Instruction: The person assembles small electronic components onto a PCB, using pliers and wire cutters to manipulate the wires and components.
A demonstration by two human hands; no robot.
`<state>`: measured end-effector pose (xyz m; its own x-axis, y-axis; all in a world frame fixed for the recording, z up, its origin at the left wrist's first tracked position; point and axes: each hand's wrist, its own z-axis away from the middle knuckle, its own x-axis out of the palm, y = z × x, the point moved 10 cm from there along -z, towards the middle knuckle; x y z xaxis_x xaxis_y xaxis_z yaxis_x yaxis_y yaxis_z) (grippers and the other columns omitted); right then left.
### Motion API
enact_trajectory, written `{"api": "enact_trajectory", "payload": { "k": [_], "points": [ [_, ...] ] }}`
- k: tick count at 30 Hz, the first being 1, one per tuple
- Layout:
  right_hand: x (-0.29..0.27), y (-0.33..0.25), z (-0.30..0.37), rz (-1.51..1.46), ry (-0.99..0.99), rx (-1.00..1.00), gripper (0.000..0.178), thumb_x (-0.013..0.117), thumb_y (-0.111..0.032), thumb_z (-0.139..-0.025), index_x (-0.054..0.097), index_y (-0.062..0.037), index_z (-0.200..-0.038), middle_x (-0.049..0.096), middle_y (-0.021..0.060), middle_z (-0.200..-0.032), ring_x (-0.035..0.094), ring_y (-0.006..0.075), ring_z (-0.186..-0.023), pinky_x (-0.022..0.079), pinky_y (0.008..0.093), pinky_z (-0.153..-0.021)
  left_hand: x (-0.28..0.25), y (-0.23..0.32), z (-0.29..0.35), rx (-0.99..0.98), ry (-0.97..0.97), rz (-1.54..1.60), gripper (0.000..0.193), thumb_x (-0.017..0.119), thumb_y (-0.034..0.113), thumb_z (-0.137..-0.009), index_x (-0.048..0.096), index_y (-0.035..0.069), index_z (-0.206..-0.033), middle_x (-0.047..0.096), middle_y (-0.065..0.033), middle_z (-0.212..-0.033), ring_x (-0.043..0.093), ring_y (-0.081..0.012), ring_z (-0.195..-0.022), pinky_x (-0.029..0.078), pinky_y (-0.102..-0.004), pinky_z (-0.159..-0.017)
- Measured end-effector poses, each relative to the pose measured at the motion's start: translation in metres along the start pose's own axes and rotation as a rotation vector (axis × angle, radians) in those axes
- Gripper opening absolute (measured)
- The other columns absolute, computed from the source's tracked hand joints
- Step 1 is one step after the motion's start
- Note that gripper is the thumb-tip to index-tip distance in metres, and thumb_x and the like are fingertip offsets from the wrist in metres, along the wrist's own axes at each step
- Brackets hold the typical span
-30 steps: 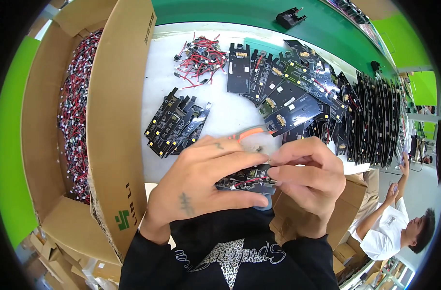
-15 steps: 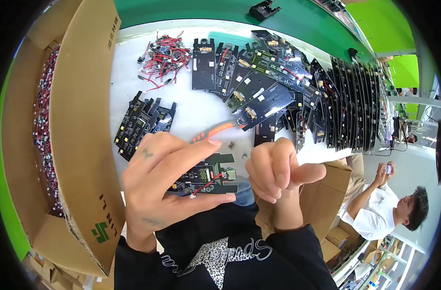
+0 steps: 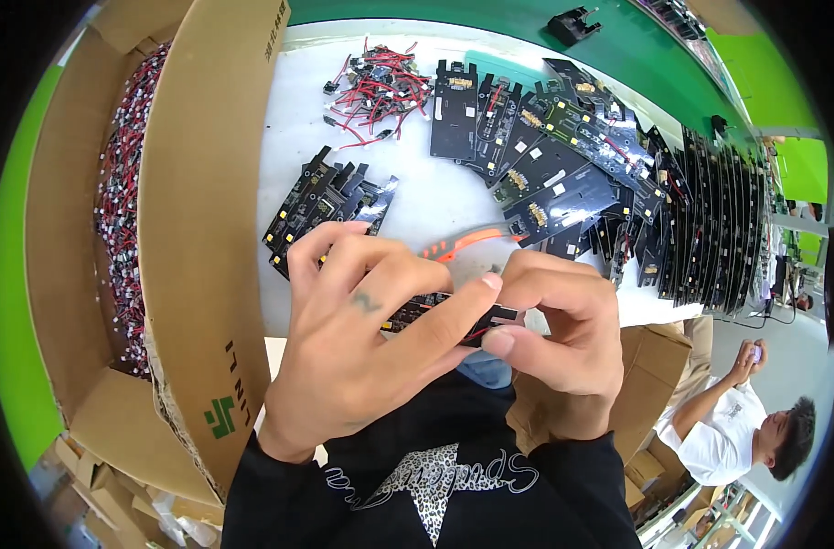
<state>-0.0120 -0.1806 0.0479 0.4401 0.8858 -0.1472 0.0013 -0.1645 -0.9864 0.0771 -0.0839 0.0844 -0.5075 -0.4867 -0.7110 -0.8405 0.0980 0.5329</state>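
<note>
Between my hands is a black circuit board, tilted so that mostly its edge and a strip of its parts show. My left hand is closed around its left part, thumb and fingers on opposite edges. At the right end, the thumb and fingers of my right hand pinch the board; a bit of red wire shows by the thumb. Whether a smaller part is also in that pinch is hidden. Just beyond my hands lies a tool with an orange handle. A small stack of boards rests past my left hand.
On the white tabletop are a heap of red-and-black wired connectors, a spread pile of boards and a row of upright boards. A tall cardboard box holding many connectors stands left. A person sits right.
My right hand has moved left from beside the board to its right end and now pinches it. The board has tipped from face-up to nearly edge-on. The whole view has shifted.
</note>
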Motion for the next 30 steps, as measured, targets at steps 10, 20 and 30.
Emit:
{"api": "enact_trajectory", "payload": {
  "k": [10,20,30],
  "points": [
    [0.005,0.007,0.001,-0.031,0.004,0.013,0.009,0.075,-0.002,-0.078,0.066,0.0001,-0.077,0.058,0.0039,-0.066,0.052,0.0112,-0.054,0.038,0.0263,-0.05,0.004,-0.01,0.004,0.032,0.003,0.119,0.051,0.086,0.022,-0.051,0.076,0.013,-0.101,0.058,0.0016,-0.086,0.055,-0.0217,-0.079,0.041,-0.0386,-0.076],
    [-0.019,0.032,0.003,-0.352,0.17,0.283,0.009,0.074,-0.003,-0.084,0.073,0.0027,-0.092,0.068,0.0055,-0.08,0.057,0.0057,-0.061,0.042,0.0195,-0.052,-0.01,-0.037,0.014,-0.234,0.057,0.026,0.058,0.087,0.012,-0.058,0.072,0.003,-0.112,0.063,-0.0064,-0.093,0.058,-0.0245,-0.085,0.043,-0.0349,-0.081],
    [-0.056,-0.007,-0.079,0.114,0.494,-0.077,0.031,0.069,-0.014,-0.091,0.066,0.006,-0.115,0.072,0.0117,-0.091,0.067,0.0118,-0.074,0.054,0.0242,-0.066,0.003,-0.061,0.022,-0.445,0.115,-0.272,0.056,0.068,0.018,-0.088,0.051,0.0,-0.138,0.051,-0.016,-0.134,0.045,-0.0359,-0.125,0.027,-0.0555,-0.111]
  ]
}}
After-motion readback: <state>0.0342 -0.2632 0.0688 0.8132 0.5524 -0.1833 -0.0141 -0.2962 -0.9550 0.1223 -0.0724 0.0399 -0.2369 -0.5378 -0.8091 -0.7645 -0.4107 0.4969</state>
